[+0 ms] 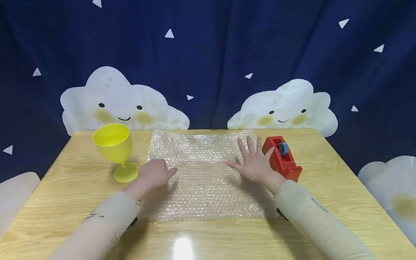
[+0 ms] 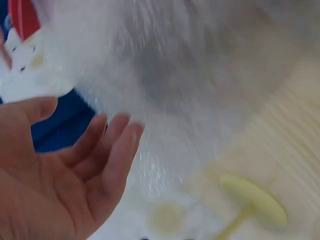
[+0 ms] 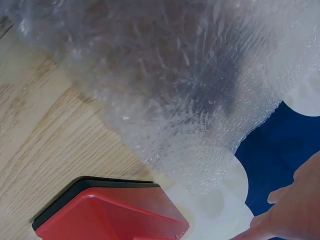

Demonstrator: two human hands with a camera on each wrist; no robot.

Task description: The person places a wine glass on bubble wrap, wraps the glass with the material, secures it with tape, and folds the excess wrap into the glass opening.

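Observation:
A clear sheet of bubble wrap (image 1: 201, 191) lies flat on the wooden table in the head view. Over its left edge hovers my left hand (image 1: 154, 174), close to a yellow plastic goblet (image 1: 115, 146) that stands upright. The left wrist view shows this hand (image 2: 65, 185) with loosely bent fingers and nothing between them. My right hand (image 1: 254, 165), fingers spread, is over the sheet's right side and holds nothing. Just beside it is a red tape dispenser (image 1: 282, 163) with a small blue roll, its body (image 3: 110, 215) also visible in the right wrist view.
The wooden table (image 1: 343, 201) ends at the back against a dark blue curtain (image 1: 203, 58) with white clouds and triangles. The goblet stands near the table's left side, the dispenser right of the sheet.

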